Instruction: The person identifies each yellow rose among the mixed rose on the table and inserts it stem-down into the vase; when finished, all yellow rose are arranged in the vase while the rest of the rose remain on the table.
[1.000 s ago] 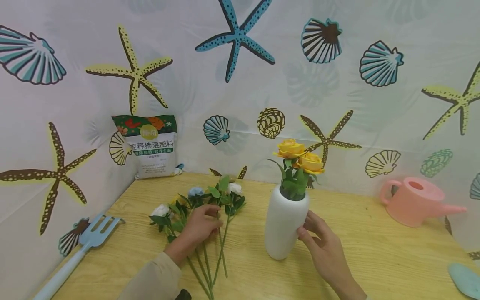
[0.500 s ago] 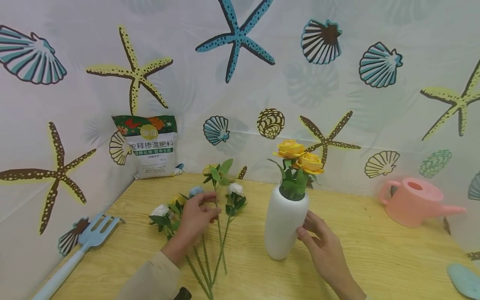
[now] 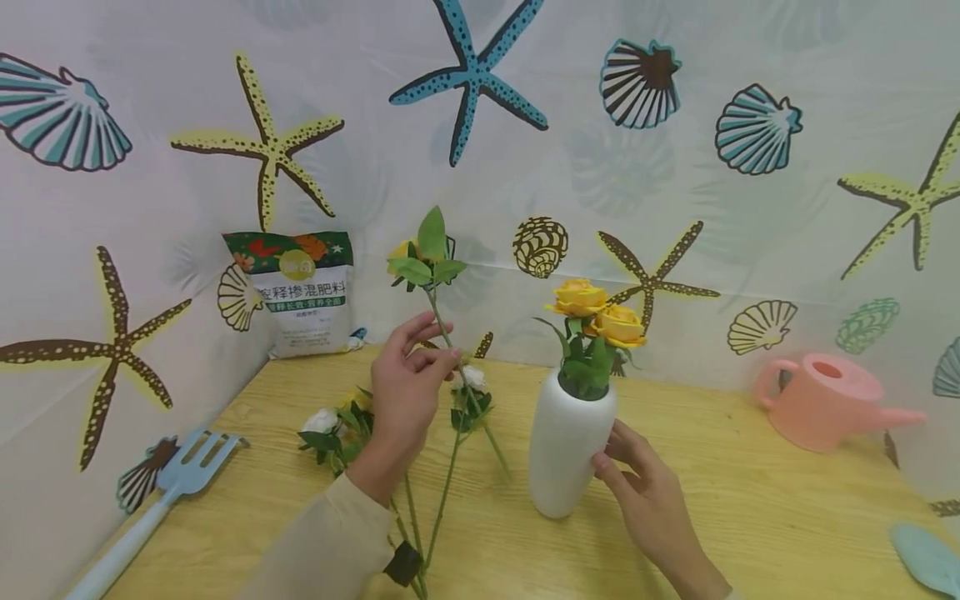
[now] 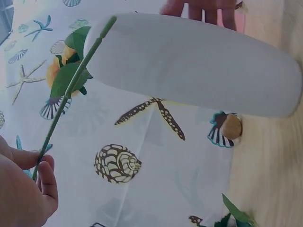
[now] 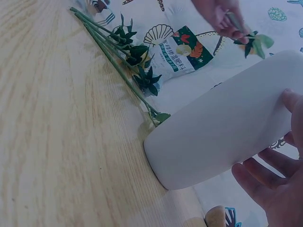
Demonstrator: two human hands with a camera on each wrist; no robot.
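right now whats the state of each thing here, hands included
left hand: pinches a flower stem, raised off the table
flower stem: lifted, tilted, yellow bloom up
right hand: fingers rest on the vase side
white vase: upright, two yellow roses in it
loose flowers: lying flat
pink watering can: upright
fertiliser bag: leaning on the wall
blue fork: lying flat

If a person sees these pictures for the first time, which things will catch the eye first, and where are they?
First comes the left hand, raised above the wooden table and pinching the stem of a yellow rose that stands high against the wall. Just right of it stands a white vase with two yellow roses in it, the right hand touching its side. At far right, a pink watering can stands by the seashell-printed backdrop.
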